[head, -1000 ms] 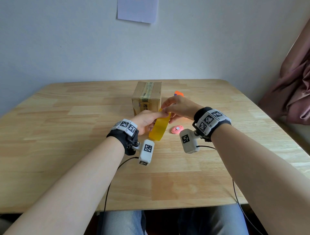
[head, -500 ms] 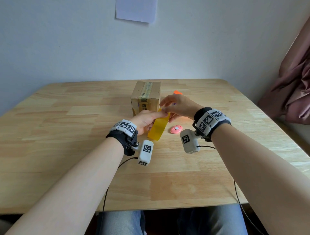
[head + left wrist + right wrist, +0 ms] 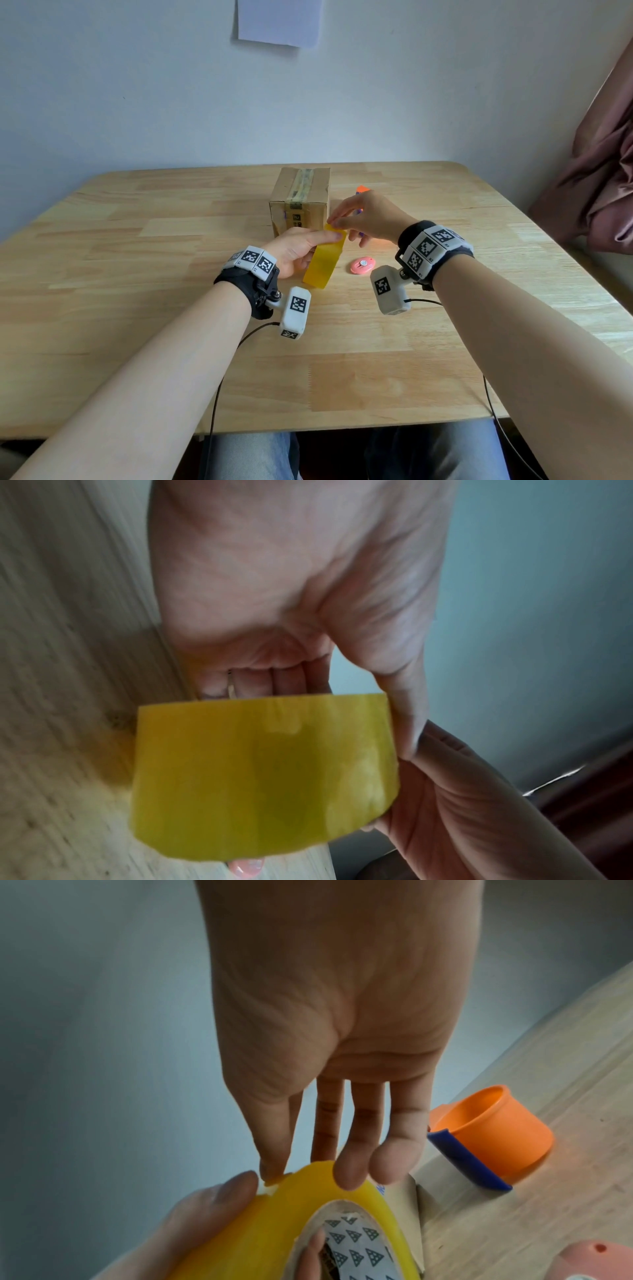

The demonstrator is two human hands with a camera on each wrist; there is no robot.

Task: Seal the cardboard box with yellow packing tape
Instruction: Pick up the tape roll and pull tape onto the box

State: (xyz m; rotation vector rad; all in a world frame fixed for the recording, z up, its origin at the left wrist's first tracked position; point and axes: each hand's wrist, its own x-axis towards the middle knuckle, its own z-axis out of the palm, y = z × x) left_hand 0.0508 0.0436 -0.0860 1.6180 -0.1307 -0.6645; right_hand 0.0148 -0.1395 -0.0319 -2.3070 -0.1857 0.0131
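Observation:
A small cardboard box (image 3: 299, 200) stands mid-table with an old tape strip along its top seam. Just in front of it the yellow tape roll (image 3: 323, 260) stands on edge on the table. My left hand (image 3: 308, 248) grips the roll (image 3: 263, 775), thumb along its top and fingers in the core (image 3: 346, 1240). My right hand (image 3: 337, 222) comes from the right. Its thumb and forefinger pinch at the tape's loose end (image 3: 270, 1185) on top of the roll (image 3: 308, 1191); the other fingers are straight.
An orange and blue tape cutter (image 3: 489, 1139) lies on the wooden table (image 3: 137, 274) right of the box, partly hidden behind my right hand (image 3: 294, 1167). A small pink disc (image 3: 363, 266) lies beside the roll. Reddish cloth (image 3: 603, 178) hangs past the right edge.
Almost nothing: my right fingertips have shifted slightly on the roll's top. The left hand holds the roll in the same spot.

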